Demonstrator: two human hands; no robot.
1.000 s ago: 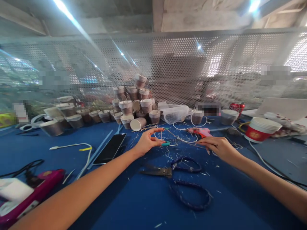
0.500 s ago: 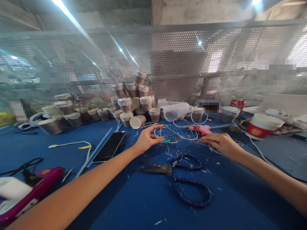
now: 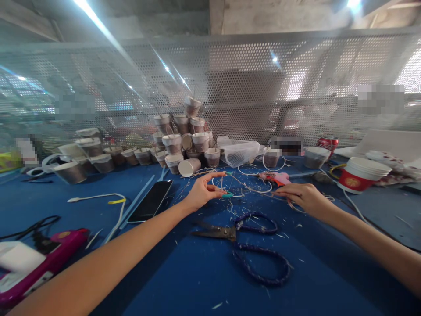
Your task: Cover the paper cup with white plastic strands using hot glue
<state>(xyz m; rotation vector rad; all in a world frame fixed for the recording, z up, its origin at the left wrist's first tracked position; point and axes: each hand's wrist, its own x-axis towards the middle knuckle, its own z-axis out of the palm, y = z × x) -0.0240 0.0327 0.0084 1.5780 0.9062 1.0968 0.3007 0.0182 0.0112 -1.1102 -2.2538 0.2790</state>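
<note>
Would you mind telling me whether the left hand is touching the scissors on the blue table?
Apart. The head view shows the left hand raised beyond the scissors, with a clear strip of blue table between them.

Bare blue table (image 3: pixel 184 281) near edge gives passage; scissors (image 3: pixel 243 241) block centre, phone (image 3: pixel 150 202) left, cup pile (image 3: pixel 184 140) and glue gun (image 3: pixel 274 177) behind.

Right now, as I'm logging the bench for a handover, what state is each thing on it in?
left hand: fingers pinched on a thin strand
right hand: palm down on the strand's other end
scissors: lying flat, blades shut
phone: screen dark
white cup: tipped on its side
glue gun: lying down
cup stack: piled upright
</note>
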